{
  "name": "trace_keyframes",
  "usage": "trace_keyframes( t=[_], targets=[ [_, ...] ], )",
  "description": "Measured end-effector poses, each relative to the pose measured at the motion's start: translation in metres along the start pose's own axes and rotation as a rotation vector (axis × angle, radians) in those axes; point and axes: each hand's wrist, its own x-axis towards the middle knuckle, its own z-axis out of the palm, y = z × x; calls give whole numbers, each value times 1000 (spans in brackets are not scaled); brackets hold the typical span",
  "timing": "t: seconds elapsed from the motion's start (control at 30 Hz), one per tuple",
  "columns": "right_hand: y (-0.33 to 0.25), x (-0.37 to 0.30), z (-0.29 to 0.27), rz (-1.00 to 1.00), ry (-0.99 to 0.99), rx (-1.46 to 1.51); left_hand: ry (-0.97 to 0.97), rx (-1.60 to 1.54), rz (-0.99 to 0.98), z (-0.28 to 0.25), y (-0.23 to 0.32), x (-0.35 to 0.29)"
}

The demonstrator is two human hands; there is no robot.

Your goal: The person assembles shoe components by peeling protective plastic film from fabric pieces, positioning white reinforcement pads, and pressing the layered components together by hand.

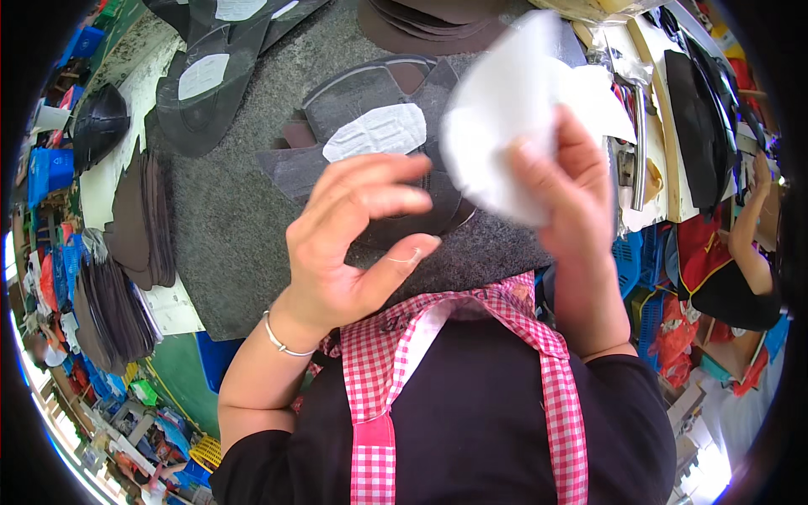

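Note:
My right hand [576,189] pinches a thin white curved piece [492,126], raised over the right of the dark work surface and blurred by motion. Nothing is held in my left hand [353,227]; its fingers and thumb are spread, and a thin thread-like strand shows at the thumb. Just beyond that hand lies a dark shoe-upper-like piece [337,97] with a white oval patch [379,130] on it. The left fingers hide part of its near side. Behind the right hand, more white material [602,101] shows, partly covered.
The grey speckled work surface [231,244] has similar dark patched pieces [198,118] at far left. Brown sheets [421,25] are stacked at the far edge. Dark cut pieces [114,311] lean at left. Metal tools [637,151] lie at right. Another person's arm [749,219] shows far right.

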Motion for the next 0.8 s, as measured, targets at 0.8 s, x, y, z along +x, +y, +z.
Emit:
trace_keyframes(
  t=[0.8],
  targets=[
    [2, 50, -5, -99, -438, -834, -81, -332, -876, -20, -11, -7]
  ],
)
